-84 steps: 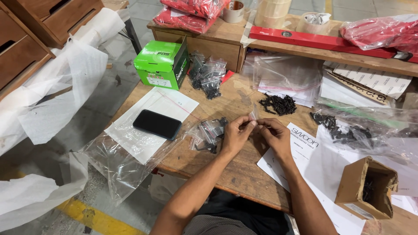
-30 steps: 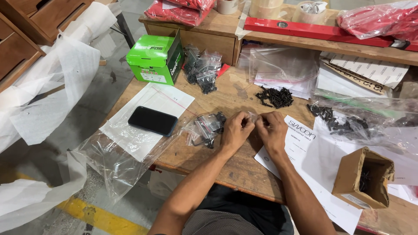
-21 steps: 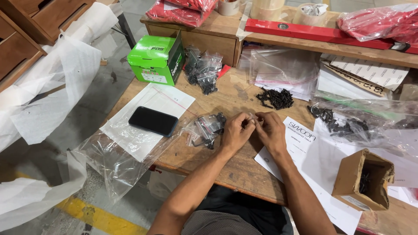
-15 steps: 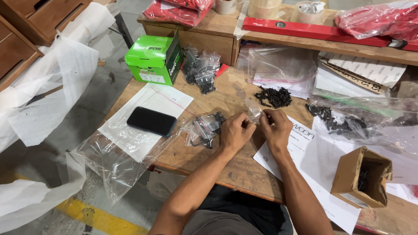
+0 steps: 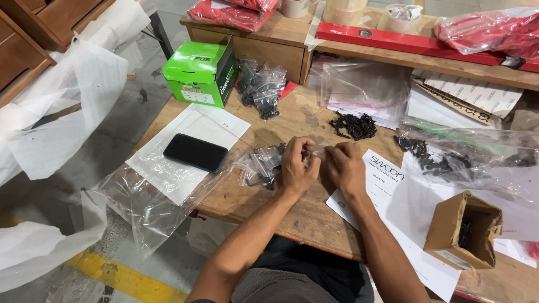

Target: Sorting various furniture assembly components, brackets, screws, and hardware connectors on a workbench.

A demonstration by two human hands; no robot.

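- Clear plastic: a small zip bag (image 5: 319, 150) sits pinched between our two hands at the middle of the wooden counter (image 5: 292, 216), held low over the wood so anything dropped would land close by.
- Left hand (image 5: 297, 165): fingers curled in, closed on the bag's left edge. Right hand (image 5: 343, 167): fingers bent and closed on its right edge. Both grips meet at the bag's mouth, which suits pressing or parting a seal; we cannot tell which, nor what is inside.
- Just left of the left hand lies a cluster of filled bags of dark hardware (image 5: 263, 166), within easy reach.
- Farther off, a loose heap of black screws (image 5: 353, 124) lies on bare wood, near a stack of empty clear bags (image 5: 365, 90) at the far side.
- Right of the right hand: printed paper sheets (image 5: 387, 179) under the wrist, and an open brown cardboard box (image 5: 463, 230) tipped on its side, near right.
- Left side: a black phone (image 5: 195, 152) lying flat on a large clear bag (image 5: 163, 185), well apart from the hardware. A green box (image 5: 201, 72) stands far left.
- Far shelf: a red spirit level (image 5: 410, 45).
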